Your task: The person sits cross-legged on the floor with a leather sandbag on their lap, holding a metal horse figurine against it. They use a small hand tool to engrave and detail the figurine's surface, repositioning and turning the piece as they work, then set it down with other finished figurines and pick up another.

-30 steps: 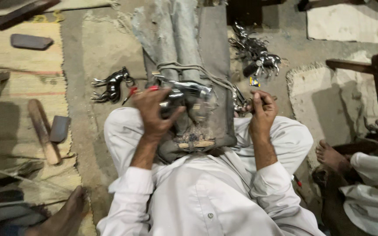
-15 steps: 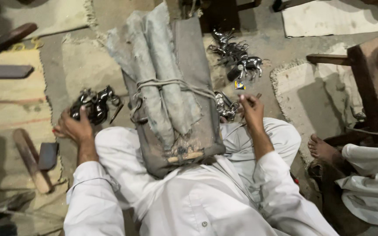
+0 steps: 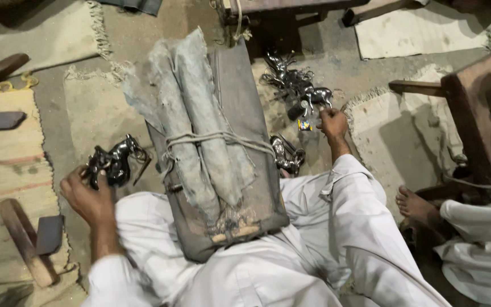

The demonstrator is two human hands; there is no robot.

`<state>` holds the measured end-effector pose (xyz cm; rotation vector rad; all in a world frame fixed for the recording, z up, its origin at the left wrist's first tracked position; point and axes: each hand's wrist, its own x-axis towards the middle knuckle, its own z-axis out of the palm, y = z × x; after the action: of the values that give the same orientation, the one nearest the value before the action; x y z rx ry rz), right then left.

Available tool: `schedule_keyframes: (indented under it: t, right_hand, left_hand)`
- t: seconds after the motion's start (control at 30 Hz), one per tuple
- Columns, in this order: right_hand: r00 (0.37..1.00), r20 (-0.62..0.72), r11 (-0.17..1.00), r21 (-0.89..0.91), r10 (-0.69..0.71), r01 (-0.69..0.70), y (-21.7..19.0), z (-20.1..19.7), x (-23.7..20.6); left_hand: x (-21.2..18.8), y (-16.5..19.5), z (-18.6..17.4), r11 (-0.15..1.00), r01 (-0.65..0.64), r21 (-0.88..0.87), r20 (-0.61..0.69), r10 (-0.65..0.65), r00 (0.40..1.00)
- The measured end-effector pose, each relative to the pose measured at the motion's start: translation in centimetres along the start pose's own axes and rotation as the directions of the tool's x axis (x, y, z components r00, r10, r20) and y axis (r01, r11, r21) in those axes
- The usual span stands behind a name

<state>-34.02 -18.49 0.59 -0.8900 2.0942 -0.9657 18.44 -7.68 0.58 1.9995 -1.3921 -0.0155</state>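
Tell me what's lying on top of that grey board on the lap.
On the grey board lie rolled grey cloths, tied down with cord. Whatever lies beneath the cloths is covered.

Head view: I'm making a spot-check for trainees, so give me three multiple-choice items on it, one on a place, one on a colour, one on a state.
1. Where is the left hand?
A. on the shiny metal animal figure on the floor
B. on the wooden chair
C. on the lap block

2. What colour are the person's clothes?
A. black
B. white
C. red

3. How is the grey cloth roll held to the padded block on the lap?
A. loose
B. nailed
C. tied round with cord

Key: 1 A, the fingers rest on the figure left of the block; 2 B, sleeves and trousers are white; 3 C, cord wraps across roll and block.
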Motion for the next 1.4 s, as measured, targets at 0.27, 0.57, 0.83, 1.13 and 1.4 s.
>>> schedule_keyframes:
  t: [0.27, 0.57, 0.83, 1.13, 1.4]
  right_hand:
    - [0.996, 0.030, 0.975, -0.210, 0.079, -0.071, -3.9, 2.3, 4.3]
    - [0.870, 0.163, 0.768, -0.414, -0.466, 0.489, -9.1, 7.4, 5.6]
    - [0.919, 0.270, 0.648, -0.651, -0.288, 0.395, -11.1, 14.2, 5.1]
    - [0.966, -0.015, 0.955, 0.151, -0.257, 0.256, -13.7, 12.1, 5.4]
    - [0.934, 0.292, 0.856, 0.516, -0.205, 0.026, -14.1, 4.6, 2.2]
  left_hand:
    - [-9.7, 12.6, 2.9, 0.780, -0.105, -0.616, 0.184, 0.273, 0.944]
    - [-8.8, 14.4, 3.8, 0.762, -0.540, -0.357, -0.018, 0.572, 0.820]
    - [-8.6, 14.3, 4.0, 0.741, -0.560, -0.369, -0.048, 0.587, 0.808]
    - [-9.1, 13.6, 4.6, 0.722, -0.550, -0.419, -0.068, 0.579, 0.812]
    - [-9.1, 14.8, 3.5, 0.718, -0.553, -0.423, -0.114, 0.563, 0.818]
